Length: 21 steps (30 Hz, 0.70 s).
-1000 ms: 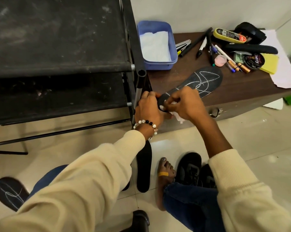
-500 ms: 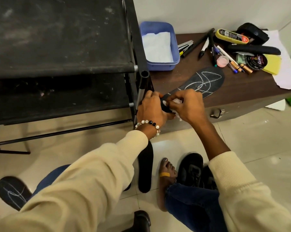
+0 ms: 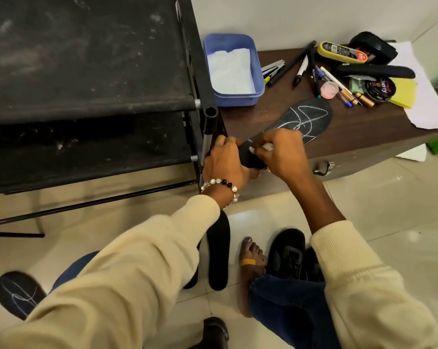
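Observation:
A black insole (image 3: 305, 119) scrawled with white chalk lines lies slantwise on the dark wooden table (image 3: 359, 132), its heel end hanging over the front edge. My left hand (image 3: 224, 161) grips that heel end from the left. My right hand (image 3: 283, 154) pinches a small white wad (image 3: 342, 146) and presses it onto the insole near the heel. The middle of the insole is hidden under my right hand.
A blue tub (image 3: 234, 69) holding white tissue stands at the table's back left. Pens, a polish tin (image 3: 379, 89), a yellow sponge (image 3: 404, 93) and a brush crowd the back right. A black rack (image 3: 87, 84) fills the left. Shoes and more insoles (image 3: 219, 253) lie on the floor.
My right hand has slid the white wad a little along the heel part of the insole. The left hand keeps its grip in the same place.

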### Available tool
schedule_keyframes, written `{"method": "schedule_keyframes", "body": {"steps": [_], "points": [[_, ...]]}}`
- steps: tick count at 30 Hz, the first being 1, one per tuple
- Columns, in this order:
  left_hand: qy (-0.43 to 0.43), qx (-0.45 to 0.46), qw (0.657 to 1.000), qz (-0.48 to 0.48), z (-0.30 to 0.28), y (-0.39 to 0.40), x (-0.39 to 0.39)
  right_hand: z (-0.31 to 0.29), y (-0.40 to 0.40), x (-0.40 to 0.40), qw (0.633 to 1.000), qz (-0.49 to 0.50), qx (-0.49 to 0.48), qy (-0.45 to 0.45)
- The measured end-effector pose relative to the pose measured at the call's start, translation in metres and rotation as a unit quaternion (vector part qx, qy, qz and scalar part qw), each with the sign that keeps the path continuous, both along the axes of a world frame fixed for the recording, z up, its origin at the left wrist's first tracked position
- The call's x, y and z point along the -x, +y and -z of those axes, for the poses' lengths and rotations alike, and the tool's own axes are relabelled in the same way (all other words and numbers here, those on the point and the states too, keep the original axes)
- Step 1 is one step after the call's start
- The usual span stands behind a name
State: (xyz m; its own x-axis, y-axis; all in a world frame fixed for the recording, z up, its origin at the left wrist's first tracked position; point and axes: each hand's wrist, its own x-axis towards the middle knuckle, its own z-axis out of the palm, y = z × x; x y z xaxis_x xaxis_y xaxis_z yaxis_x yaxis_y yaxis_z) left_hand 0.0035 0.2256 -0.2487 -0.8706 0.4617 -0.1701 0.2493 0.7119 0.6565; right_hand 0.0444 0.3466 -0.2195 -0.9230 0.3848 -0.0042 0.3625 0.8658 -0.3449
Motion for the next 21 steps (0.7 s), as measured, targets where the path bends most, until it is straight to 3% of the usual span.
{"method": "schedule_keyframes", "body": {"steps": [4, 10, 17, 21], "points": [[0.002, 0.003, 1.0, -0.002, 0.0, 0.001, -0.001, 0.007, -0.004, 0.002, 0.994, 0.064, -0.09, -0.015], [0.005, -0.005, 1.0, -0.004, 0.0, 0.0, -0.001, -0.005, -0.005, -0.009, 0.994, -0.103, 0.036, -0.007], [0.011, 0.011, 1.0, -0.001, 0.0, 0.002, -0.002, 0.014, 0.007, 0.0, 0.997, 0.065, -0.04, 0.01], [0.009, 0.002, 1.0, -0.007, -0.002, 0.001, -0.002, 0.013, -0.007, -0.001, 0.997, -0.056, -0.045, 0.025]]}}
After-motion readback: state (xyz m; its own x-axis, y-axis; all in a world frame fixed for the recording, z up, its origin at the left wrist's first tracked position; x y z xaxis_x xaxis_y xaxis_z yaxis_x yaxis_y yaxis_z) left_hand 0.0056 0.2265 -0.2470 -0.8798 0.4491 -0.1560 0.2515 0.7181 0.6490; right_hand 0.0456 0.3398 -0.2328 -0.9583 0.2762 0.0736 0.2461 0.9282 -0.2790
